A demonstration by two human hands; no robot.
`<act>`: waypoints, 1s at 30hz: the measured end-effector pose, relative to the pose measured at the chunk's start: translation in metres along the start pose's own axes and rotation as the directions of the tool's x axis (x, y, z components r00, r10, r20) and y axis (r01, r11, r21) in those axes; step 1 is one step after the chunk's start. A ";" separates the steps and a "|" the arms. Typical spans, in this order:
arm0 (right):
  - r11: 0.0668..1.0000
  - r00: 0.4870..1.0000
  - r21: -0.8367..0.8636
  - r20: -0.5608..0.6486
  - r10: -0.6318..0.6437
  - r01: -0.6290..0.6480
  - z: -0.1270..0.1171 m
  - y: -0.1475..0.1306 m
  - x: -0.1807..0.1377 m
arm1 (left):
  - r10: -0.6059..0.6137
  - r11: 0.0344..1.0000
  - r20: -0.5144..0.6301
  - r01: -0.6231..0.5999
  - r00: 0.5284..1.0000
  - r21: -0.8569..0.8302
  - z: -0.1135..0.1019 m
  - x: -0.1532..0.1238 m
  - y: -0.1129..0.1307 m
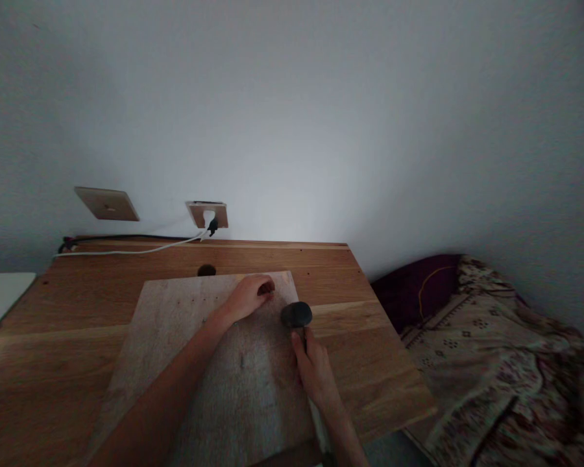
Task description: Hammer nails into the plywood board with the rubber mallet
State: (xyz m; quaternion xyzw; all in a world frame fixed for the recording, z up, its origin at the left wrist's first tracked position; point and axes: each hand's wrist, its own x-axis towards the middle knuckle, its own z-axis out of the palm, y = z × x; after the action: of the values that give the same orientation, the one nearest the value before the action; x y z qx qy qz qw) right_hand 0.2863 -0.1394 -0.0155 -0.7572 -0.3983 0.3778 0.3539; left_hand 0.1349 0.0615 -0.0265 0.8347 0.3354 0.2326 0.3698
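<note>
At lower centre | we wrap our right hand [316, 371] round a black-headed mallet [298, 315] | by the right edge of a board [248, 389] on the worktop [370, 357] | left hand [246, 298] curled; whether pinching, we cannot tell

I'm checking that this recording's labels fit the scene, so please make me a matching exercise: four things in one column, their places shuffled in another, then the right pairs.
Things:
1. Mallet with a rounded black head
2. Pale rectangular wooden board
3. White plug
4. Floral-patterned fabric

Places:
A. In the square wall socket
B. Flat on the brown wooden table
C. Right of the table
D. Held in the right hand

Pairs: 1-D, 2-B, 3-A, 4-C
</note>
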 end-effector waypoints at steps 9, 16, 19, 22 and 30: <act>0.877 0.965 0.452 0.256 0.046 -0.162 -0.009 -0.032 0.037 | -0.015 0.983 -0.030 0.009 0.999 -0.182 0.002 -0.001 0.001; 0.750 0.997 0.659 0.083 0.001 -0.056 0.025 -0.048 0.067 | -0.009 0.988 -0.024 0.005 1.000 -0.155 0.001 -0.001 0.005; 0.686 0.999 0.727 0.041 -0.014 -0.020 0.030 -0.044 0.063 | -0.047 0.995 -0.056 0.042 0.997 -0.090 0.004 -0.001 0.006; 0.659 0.999 0.752 0.017 -0.043 0.015 0.029 -0.042 0.058 | -0.062 0.996 -0.080 0.057 0.995 -0.067 0.005 -0.002 0.008; 0.651 0.997 0.759 0.058 -0.044 -0.015 0.027 -0.052 0.047 | -0.031 0.975 -0.023 0.026 0.999 -0.219 0.001 -0.003 0.005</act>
State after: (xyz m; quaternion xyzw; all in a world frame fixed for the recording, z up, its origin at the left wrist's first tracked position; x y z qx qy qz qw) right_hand 0.2648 -0.0696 0.0015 -0.5233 -0.2223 0.5334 0.6263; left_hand 0.1357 0.0566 -0.0235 0.7810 0.3245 0.2735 0.4581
